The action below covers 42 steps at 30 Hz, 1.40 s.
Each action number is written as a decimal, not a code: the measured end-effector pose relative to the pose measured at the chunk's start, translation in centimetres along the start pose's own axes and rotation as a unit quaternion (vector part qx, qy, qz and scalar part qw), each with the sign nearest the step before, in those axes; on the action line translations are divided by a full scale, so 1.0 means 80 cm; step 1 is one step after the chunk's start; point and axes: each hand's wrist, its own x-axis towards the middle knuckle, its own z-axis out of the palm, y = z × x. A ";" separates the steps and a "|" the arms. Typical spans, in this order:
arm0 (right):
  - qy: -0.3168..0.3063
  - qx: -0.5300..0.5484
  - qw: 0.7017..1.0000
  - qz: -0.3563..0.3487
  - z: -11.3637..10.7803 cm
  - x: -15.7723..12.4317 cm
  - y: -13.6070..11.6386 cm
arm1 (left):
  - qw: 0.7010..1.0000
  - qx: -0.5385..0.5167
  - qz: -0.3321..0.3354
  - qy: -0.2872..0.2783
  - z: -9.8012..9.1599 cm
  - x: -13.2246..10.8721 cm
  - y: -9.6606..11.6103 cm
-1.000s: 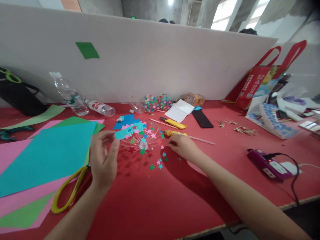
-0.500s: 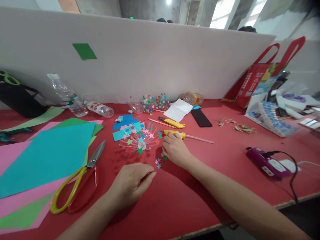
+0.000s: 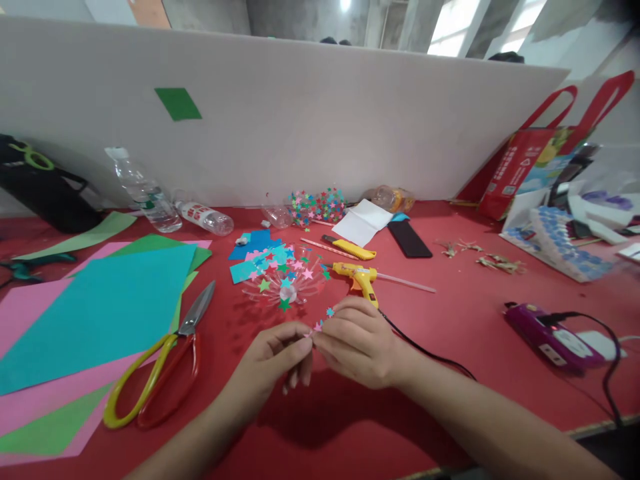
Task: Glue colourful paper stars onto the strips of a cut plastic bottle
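My fingers [image 3: 345,330] obscure whatever sits between them; identity undetermined. Left edge crops the black flask [image 3: 43,197]; bottom edge crops my forearms [image 3: 200,433]. Red bag [image 3: 505,175]: lettering illegible.

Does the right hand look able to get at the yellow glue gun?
Probably yes: the yellow glue gun lies just beyond the right hand, with nothing visible between them.

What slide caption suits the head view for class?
Left hand and right hand close together by small stars, in front of a star-decorated clear plastic piece, yellow glue gun and scissors nearby.
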 end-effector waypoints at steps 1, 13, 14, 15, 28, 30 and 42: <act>-0.003 0.011 1.000 0.007 0.002 -0.002 0.000 | 1.000 -0.005 -0.003 0.006 -0.001 0.000 0.000; -0.306 -0.125 0.765 0.554 -0.017 -0.018 0.099 | 0.970 0.130 0.154 0.138 -0.016 -0.011 0.020; -0.307 -0.117 0.763 0.557 -0.014 -0.021 0.102 | 0.967 0.129 0.161 0.151 -0.019 -0.011 0.019; -0.306 -0.108 0.761 0.561 -0.009 -0.024 0.103 | 0.964 0.128 0.165 0.162 -0.022 -0.011 0.018; -0.063 0.189 0.730 0.654 -0.028 -0.032 0.125 | 0.941 0.096 0.207 0.252 -0.042 -0.007 0.033; -0.036 0.256 0.718 0.646 -0.036 -0.023 0.113 | 0.937 0.111 0.211 0.256 -0.044 -0.007 0.032; -0.031 0.567 0.543 0.619 -0.054 0.009 0.055 | 0.909 0.219 0.232 0.268 -0.039 -0.008 0.037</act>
